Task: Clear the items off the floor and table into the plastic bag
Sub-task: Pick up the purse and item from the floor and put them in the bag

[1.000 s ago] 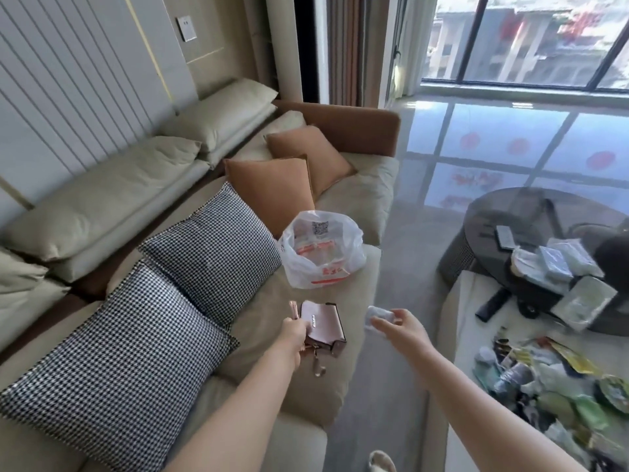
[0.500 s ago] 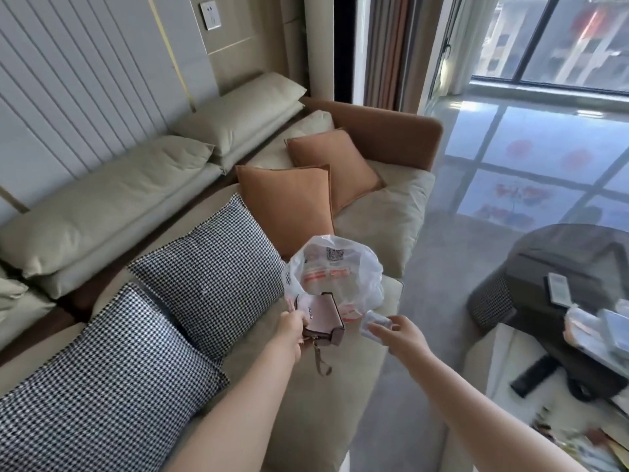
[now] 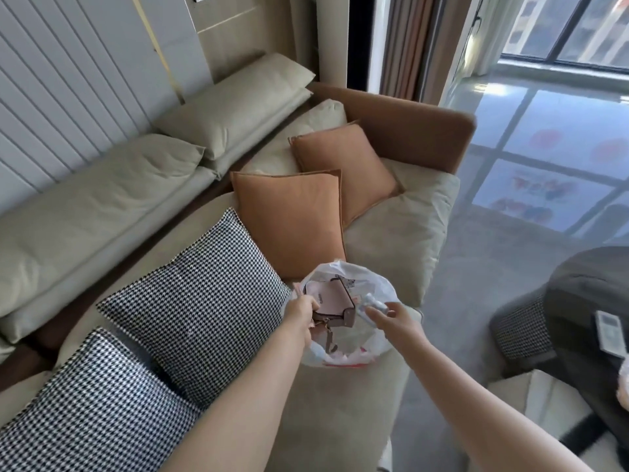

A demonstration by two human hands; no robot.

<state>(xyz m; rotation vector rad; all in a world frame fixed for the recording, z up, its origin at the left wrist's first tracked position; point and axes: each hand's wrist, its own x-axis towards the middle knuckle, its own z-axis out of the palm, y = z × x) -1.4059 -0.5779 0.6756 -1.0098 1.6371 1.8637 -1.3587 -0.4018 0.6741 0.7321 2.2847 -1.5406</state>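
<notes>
Now L fingers (image 3: 308, 306) pinch purse (image 3: 332, 298); packet (image 3: 372, 303) probably touches R fingers (image 3: 374, 315).

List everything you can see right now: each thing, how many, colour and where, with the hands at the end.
plastic bag: 1, white with red print, on the sofa seat's front edge
pouch: 1, pink with brown trim, over the bag's mouth
small packet: 1, pale blue, over the bag's mouth
checked cushions: 2, black and white, on the sofa's left
orange cushions: 2, against the sofa back
sofa: 1, beige with brown armrest
round table: 1, dark, right edge
remote: 1, light grey, on the round table
left hand: 1, grips the pouch
right hand: 1, pinches the small packet
</notes>
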